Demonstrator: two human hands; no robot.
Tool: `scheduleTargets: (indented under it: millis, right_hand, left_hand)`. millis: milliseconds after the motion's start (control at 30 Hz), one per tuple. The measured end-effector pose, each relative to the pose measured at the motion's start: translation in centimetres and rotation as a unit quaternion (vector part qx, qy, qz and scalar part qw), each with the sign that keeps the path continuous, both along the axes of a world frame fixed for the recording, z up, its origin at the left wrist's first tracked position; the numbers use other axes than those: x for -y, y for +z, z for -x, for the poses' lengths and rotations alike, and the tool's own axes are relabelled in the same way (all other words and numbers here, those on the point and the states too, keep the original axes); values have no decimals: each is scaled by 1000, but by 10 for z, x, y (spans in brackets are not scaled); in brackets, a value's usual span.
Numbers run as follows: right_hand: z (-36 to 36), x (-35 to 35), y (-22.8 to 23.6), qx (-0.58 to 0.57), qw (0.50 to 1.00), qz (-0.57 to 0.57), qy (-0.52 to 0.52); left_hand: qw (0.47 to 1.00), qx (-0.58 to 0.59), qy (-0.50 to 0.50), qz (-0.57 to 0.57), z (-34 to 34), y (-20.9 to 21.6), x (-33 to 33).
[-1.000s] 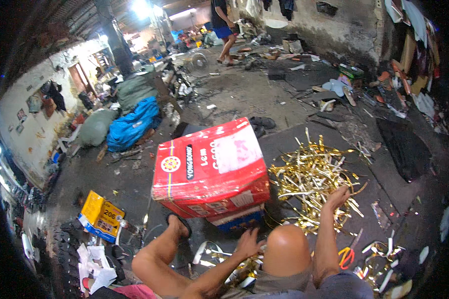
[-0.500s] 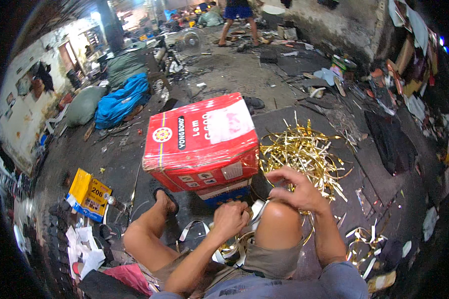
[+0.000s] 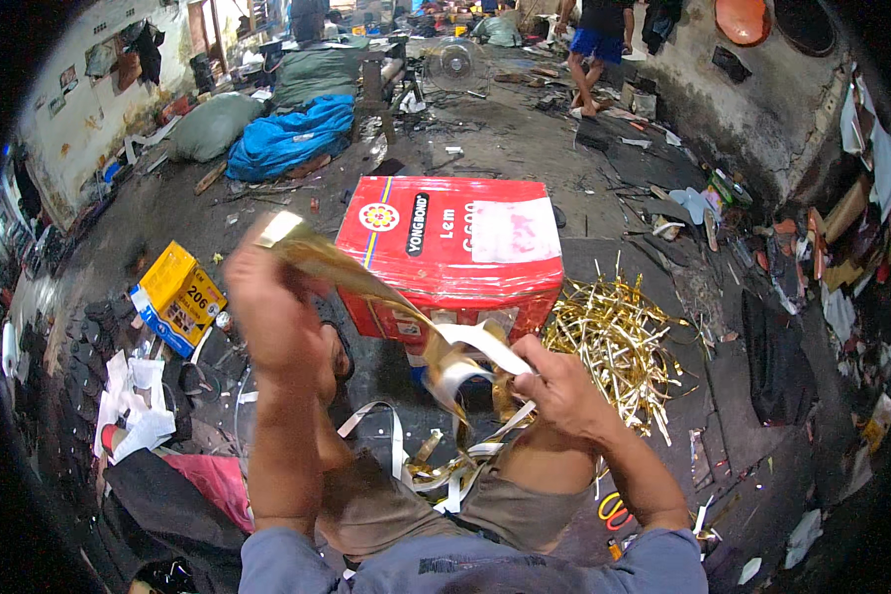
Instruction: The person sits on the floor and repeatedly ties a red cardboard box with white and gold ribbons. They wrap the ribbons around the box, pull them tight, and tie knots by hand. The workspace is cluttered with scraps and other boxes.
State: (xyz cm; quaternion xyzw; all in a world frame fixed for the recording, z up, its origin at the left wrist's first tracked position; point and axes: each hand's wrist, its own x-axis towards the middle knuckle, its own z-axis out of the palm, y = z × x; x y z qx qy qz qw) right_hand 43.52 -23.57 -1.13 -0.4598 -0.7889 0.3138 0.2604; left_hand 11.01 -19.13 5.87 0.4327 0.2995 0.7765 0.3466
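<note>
A long strip, shiny gold on one face and white on the other [image 3: 366, 279], stretches twisted between my two hands. My left hand [image 3: 275, 312], blurred by motion, is raised left of the red carton and closed on one end. Over my knee, my right hand [image 3: 562, 391] pinches the strip's white part between thumb and fingers. More loops of gold and white strip [image 3: 396, 436] hang down around my lap and between my legs. Behind the raised strip stands the red carton [image 3: 386, 262], wrapped in clear film, on a lower box that is mostly hidden.
Right of the carton lies a tangled heap of gold strips [image 3: 614, 346]. Scissors with orange and yellow handles [image 3: 614, 512] lie by my right elbow. At left are a yellow and blue box [image 3: 180, 297] and white scraps [image 3: 139, 396]. A person [image 3: 596, 49] is farther back.
My left hand has risen up and left from my lap, drawing the strip out. My right hand, earlier loose above my knee, now grips it. The view has shifted, and the far person's legs have moved.
</note>
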Motion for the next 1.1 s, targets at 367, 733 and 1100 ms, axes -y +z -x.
scheduleTargets:
  millis: [367,733,1100]
  right_hand:
    - [-114,-72,-127,588,789,142,-108]
    - [-259,-61,-260,616,755,56,-218]
    - [-50,-29,47,226,955,92,169]
  left_hand:
    - [926,274,-256,-56,-3,27,41]
    - [922,290,-254,-40,-11,17,86]
    - [859,-429,-279,-1,-113,-107,52]
